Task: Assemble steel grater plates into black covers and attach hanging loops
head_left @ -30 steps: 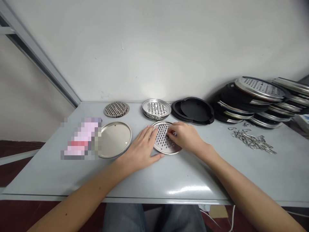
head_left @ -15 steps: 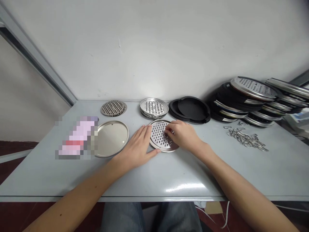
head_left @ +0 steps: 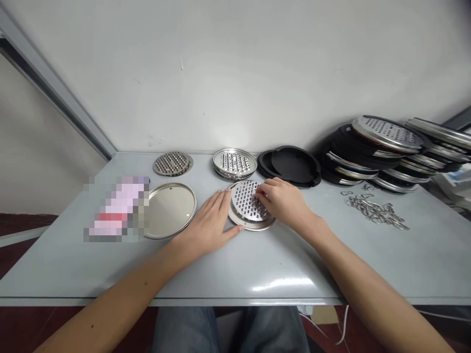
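A perforated metal grater disc (head_left: 247, 200) lies tilted over a round silver tray (head_left: 253, 226) in front of me, and the tray's lower rim shows beneath it. My right hand (head_left: 281, 201) pinches the disc at its right part with curled fingers. My left hand (head_left: 209, 223) rests flat with fingers spread, its fingertips and thumb against the tray's left edge. Left of that hand lies a plain round silver tray (head_left: 170, 211). Behind are a pile of grater discs (head_left: 172, 163) and a stack of silver trays (head_left: 234, 163) topped by a grater disc.
Black round holders (head_left: 294, 165) lie behind my right hand. Tall stacks of black holders and silver graters (head_left: 390, 133) stand at the right, with a heap of metal clips (head_left: 379, 211) before them. A blurred pink item (head_left: 119, 203) lies at the left of the grey table (head_left: 221, 279).
The grater disc has risen and shifted up in the tray, baring more of the tray's lower part. My right hand has moved slightly up and right with it. My left hand is unchanged.
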`<action>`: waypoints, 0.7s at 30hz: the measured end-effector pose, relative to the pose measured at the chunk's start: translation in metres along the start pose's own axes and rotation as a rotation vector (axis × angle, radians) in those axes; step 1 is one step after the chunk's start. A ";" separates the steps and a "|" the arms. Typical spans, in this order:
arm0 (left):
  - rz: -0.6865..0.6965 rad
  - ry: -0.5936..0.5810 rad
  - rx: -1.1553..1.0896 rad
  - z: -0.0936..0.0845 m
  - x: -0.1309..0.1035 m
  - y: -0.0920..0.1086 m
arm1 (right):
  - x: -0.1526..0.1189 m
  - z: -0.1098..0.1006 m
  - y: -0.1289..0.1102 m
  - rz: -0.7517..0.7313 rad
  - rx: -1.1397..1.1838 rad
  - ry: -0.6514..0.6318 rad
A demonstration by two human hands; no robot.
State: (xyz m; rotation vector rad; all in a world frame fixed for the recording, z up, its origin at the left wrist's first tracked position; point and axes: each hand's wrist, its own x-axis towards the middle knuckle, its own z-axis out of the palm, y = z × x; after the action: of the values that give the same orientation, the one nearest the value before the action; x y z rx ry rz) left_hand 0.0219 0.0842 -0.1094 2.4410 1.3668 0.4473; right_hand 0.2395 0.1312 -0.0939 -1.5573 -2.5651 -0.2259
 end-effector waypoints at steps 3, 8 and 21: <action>-0.004 -0.013 0.016 0.000 0.000 -0.001 | 0.000 -0.003 -0.003 -0.017 -0.050 -0.043; 0.008 -0.019 0.032 0.002 -0.001 -0.002 | 0.001 -0.006 -0.005 -0.051 -0.058 -0.102; 0.022 0.003 0.033 0.003 -0.001 -0.003 | 0.002 0.000 -0.005 -0.075 0.015 -0.086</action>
State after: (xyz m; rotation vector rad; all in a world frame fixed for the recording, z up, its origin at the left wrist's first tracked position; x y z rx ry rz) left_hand 0.0203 0.0844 -0.1132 2.4855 1.3600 0.4376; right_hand 0.2338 0.1308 -0.0933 -1.4992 -2.6866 -0.1507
